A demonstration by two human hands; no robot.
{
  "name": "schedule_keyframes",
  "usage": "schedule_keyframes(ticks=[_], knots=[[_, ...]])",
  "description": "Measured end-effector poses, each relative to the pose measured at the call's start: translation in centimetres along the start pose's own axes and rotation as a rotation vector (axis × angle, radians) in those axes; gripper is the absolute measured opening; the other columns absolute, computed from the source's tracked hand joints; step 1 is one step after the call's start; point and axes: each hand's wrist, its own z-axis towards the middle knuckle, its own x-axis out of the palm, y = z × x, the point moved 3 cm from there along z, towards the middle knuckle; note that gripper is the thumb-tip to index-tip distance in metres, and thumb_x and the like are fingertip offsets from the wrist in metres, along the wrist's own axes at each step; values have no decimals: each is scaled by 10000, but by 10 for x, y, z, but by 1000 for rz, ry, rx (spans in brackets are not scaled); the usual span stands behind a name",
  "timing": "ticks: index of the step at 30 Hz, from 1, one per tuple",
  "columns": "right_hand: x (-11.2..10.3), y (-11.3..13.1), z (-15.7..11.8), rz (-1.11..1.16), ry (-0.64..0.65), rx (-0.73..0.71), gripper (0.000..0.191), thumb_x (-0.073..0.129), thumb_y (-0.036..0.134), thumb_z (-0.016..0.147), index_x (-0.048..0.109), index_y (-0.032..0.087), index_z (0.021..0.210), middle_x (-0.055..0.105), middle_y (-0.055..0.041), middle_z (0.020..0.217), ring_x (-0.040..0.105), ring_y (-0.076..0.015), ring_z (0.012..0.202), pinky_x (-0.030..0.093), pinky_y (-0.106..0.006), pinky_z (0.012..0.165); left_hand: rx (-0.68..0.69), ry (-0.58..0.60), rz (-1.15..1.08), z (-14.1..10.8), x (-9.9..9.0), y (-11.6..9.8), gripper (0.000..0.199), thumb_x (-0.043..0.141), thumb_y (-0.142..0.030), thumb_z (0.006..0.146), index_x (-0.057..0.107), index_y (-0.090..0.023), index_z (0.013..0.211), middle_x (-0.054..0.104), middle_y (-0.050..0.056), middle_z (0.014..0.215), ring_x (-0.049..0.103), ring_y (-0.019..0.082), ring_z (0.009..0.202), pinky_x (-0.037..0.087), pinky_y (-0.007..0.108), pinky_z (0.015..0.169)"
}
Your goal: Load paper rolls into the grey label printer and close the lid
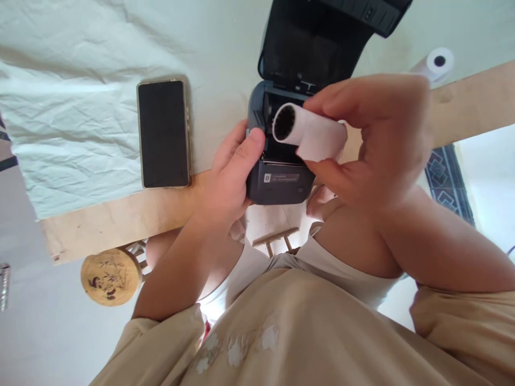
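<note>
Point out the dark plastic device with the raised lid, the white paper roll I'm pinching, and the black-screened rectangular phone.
Dark plastic device (281, 191): head view, front panel.
White paper roll (317, 132): head view, curved side.
Black-screened rectangular phone (164, 134): head view, middle of the screen.

Phone (164, 134) on table (100, 225), left of printer (279, 187); one paper roll (322, 133) over the printer, second roll (447, 68) farther right

I see a phone (163, 134) left of the left hand (230, 172), a round stool (110, 276) (prettily decorated) lower on that side
</note>
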Motion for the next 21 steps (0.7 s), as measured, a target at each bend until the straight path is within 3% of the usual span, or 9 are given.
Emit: schedule_keyframes(ticks=[3,6,10,14,17,19,21], knots=[[4,2,2,-229,-37,-193,283,499,32,640,490,198,868,587,38,1040,575,-113,960,487,-294,778,-9,31,13,1,-1,1,381,346,-481,854,586,-206,961,631,33,907,606,135,812,326,226,415],[3,0,1,-252,-63,-240,158,504,71,673,510,189,778,552,40,1101,554,-116,997,475,-296,801,-24,28,19,2,-1,0,337,382,-462,844,579,-209,951,617,31,908,606,137,819,376,225,479],[2,5,-6,-245,-113,-383,100,535,149,687,534,215,762,518,-10,808,494,-89,757,410,-264,652,-9,39,-23,1,2,-2,292,443,-428,814,559,-196,949,613,28,885,597,135,817,451,242,613],[9,10,-14,-227,-30,-495,113,580,215,679,523,242,772,537,23,750,443,-90,679,341,-271,618,28,75,-7,1,1,-5,332,598,-387,719,517,-236,1004,590,-5,847,559,107,752,444,217,624],[10,9,-15,-225,31,-497,132,590,352,703,537,252,770,569,41,763,473,-103,719,360,-302,667,30,104,55,2,-2,-6,486,682,-199,637,495,-274,1080,580,-16,907,545,102,777,446,199,656],[2,8,-13,-155,-50,-481,173,588,377,699,548,233,785,551,8,777,486,-106,759,399,-309,690,25,112,86,2,-4,-6,526,676,-162,622,487,-273,1101,585,-2,940,560,124,822,460,221,693],[-7,2,-7,-33,-141,-264,189,567,328,709,551,217,862,531,-24,888,499,-119,857,434,-305,721,15,97,113,3,-5,-6,531,681,-184,610,496,-267,1101,593,13,963,574,156,884,474,256,735]])
